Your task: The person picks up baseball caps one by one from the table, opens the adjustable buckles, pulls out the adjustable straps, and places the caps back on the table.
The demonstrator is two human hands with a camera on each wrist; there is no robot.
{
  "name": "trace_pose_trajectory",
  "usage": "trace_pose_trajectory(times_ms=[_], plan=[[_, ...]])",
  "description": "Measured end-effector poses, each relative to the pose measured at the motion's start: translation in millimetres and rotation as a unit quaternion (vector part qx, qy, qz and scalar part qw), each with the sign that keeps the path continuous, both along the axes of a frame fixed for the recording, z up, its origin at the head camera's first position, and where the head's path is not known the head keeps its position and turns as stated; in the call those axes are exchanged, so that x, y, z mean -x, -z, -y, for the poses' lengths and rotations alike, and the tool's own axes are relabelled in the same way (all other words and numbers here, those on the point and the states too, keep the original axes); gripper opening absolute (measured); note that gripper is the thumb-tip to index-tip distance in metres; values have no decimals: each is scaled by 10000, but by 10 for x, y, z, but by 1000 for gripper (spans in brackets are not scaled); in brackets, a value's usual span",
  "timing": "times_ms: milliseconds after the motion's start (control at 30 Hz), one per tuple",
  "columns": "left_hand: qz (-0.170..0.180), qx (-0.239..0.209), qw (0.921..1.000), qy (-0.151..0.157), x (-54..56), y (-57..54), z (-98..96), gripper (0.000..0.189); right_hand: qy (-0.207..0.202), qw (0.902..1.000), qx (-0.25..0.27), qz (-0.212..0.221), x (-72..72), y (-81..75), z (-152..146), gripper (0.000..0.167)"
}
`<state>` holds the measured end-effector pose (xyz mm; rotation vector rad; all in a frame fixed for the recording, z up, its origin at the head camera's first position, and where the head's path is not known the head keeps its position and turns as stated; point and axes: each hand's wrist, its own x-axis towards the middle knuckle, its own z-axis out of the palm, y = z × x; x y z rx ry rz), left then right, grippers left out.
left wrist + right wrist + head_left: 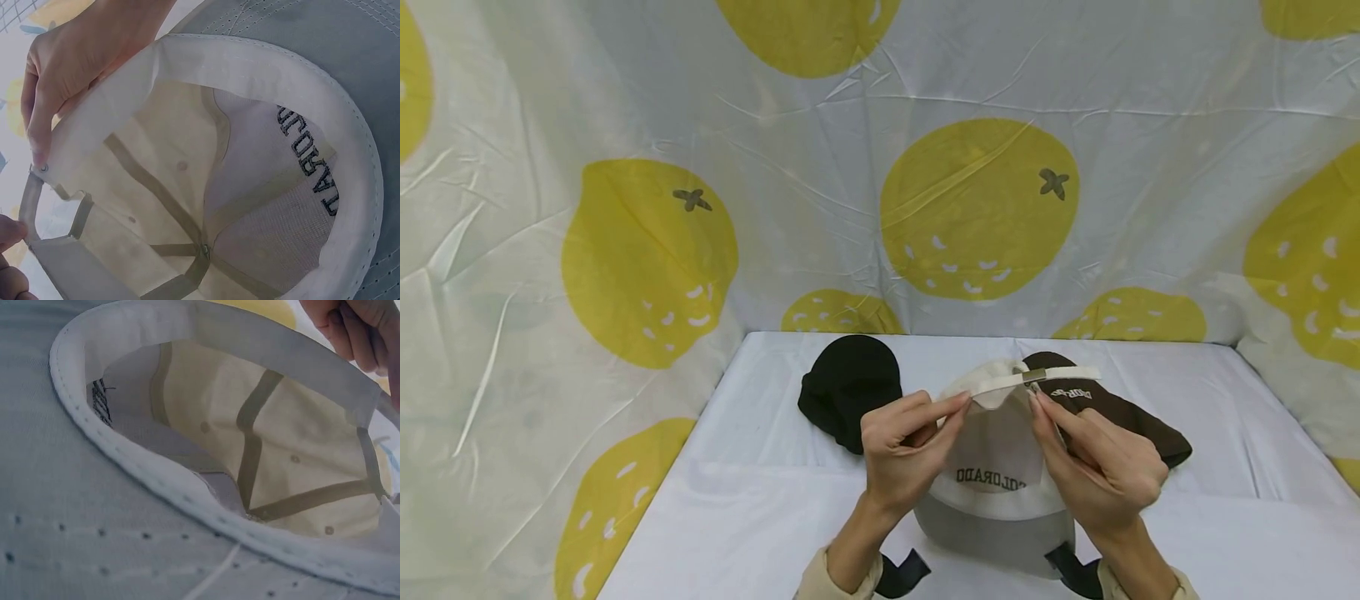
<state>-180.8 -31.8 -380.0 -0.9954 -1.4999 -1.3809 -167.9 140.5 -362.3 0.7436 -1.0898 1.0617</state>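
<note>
A cream baseball cap (992,446) with a grey brim (992,533) is held with its inside facing me and its back edge up. Dark COLORADO lettering (988,478) shows reversed inside its front. My left hand (904,450) pinches the cap's back strap (996,387) between thumb and forefinger. On the other side, my right hand (1101,467) pinches the cap just below the metal buckle (1033,377). The strap's free end sticks out to the right past the buckle. Both wrist views look into the cap's lining (169,156), with seam tapes (256,450) crossing it.
A black cap (850,387) lies on the white-covered table (737,508) at the left. Behind my right hand lies a dark brown cap (1131,425) with light lettering. A lemon-print curtain (805,183) hangs around the back and sides.
</note>
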Motion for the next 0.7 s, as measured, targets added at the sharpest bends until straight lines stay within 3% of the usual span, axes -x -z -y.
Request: trace_pose_trajectory(times_ms=[233, 700], plan=[[19, -102, 9999, -54, 16, -13, 23, 17, 17, 9998, 197, 99, -8, -18, 10, 5], [-57, -353, 9991, -233, 64, -38, 83, 18, 270, 9975, 555, 338, 0, -13, -8, 24]])
